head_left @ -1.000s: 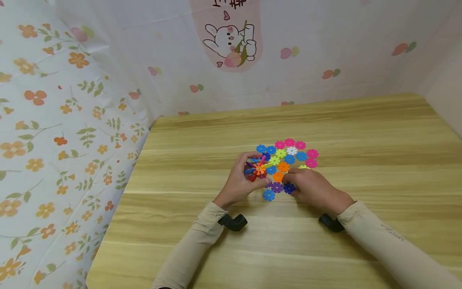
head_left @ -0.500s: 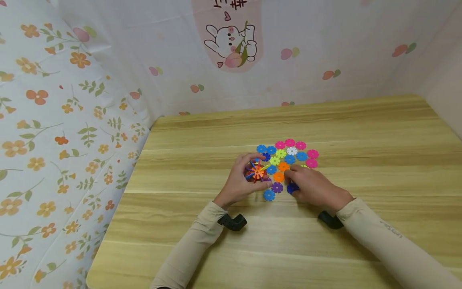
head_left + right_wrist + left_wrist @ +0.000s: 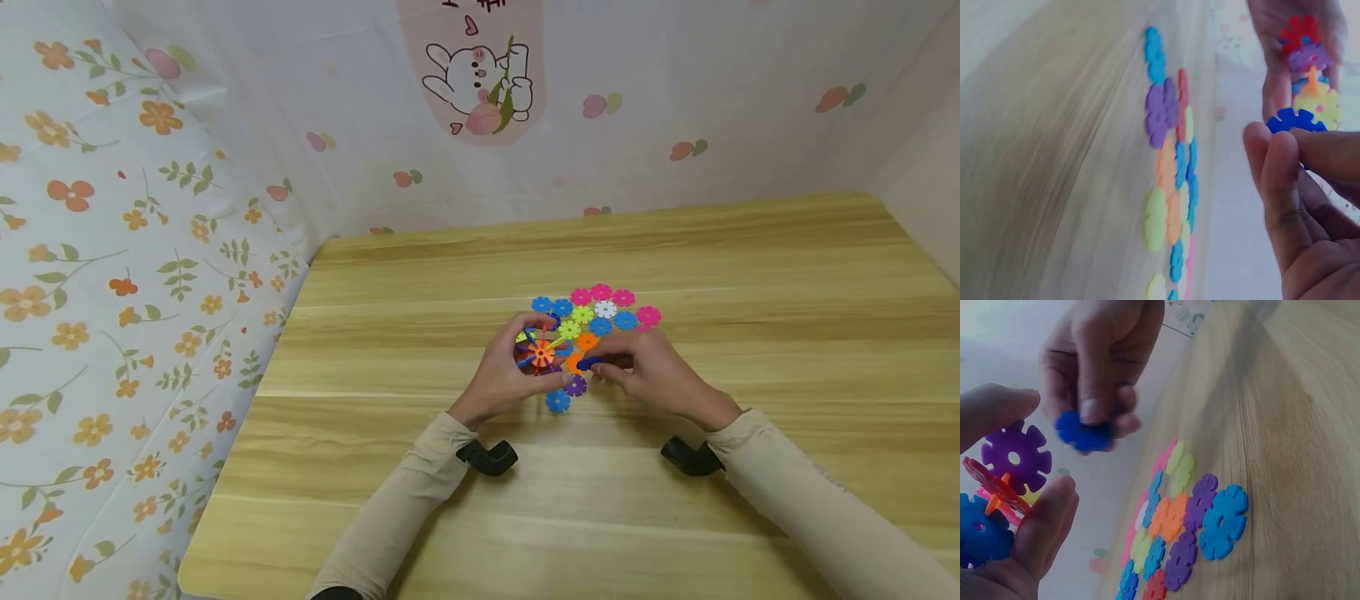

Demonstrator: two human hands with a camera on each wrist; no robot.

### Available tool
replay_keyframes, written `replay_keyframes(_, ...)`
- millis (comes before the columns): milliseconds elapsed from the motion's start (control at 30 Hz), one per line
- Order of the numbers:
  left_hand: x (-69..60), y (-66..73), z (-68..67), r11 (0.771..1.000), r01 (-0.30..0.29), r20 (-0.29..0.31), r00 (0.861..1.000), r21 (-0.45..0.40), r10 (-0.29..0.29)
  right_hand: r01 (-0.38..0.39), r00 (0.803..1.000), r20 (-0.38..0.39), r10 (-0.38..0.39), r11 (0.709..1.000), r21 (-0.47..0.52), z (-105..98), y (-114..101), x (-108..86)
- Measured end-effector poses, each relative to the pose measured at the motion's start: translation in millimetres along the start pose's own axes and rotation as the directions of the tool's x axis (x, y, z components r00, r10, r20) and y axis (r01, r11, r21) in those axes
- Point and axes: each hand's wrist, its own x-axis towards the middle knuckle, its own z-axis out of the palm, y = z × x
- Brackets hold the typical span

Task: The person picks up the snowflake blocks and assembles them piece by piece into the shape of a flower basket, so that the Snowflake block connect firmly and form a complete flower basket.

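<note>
Pinching right hand [image 3: 654, 372]: dark-blue notched plastic disc [image 3: 1297, 119].
Left hand [image 3: 501, 375], nine o'clock: holding multicoloured plastic-disc cluster [image 3: 541, 354]; oversqueezing could split it.

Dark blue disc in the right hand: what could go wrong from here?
The dark blue disc might slip or twist, since the right hand holds it only in a pinch. The assembly in the left hand could shift or come apart if pushed hard, as its discs jut out at several angles. The hands might also knock the loose discs lying close by on the table.
</note>
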Motion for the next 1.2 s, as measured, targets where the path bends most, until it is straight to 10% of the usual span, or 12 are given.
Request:
replay_keyframes(400, 4.2, 2.9, 4.5, 0.999, -0.04, 0.014, 0.999, 0.037, 0.039, 0.032, 0.987, -0.159, -0.024, 0.998, 0.052, 7, -16, 1.8)
replay_keyframes(1200, 4.1, 8.8, 10.5, 0.997, 0.035, 0.023, 0.999, -0.07, -0.033, 0.257, 0.883, -0.377, -0.279, 0.96, -0.109, 17, -23, 3.0)
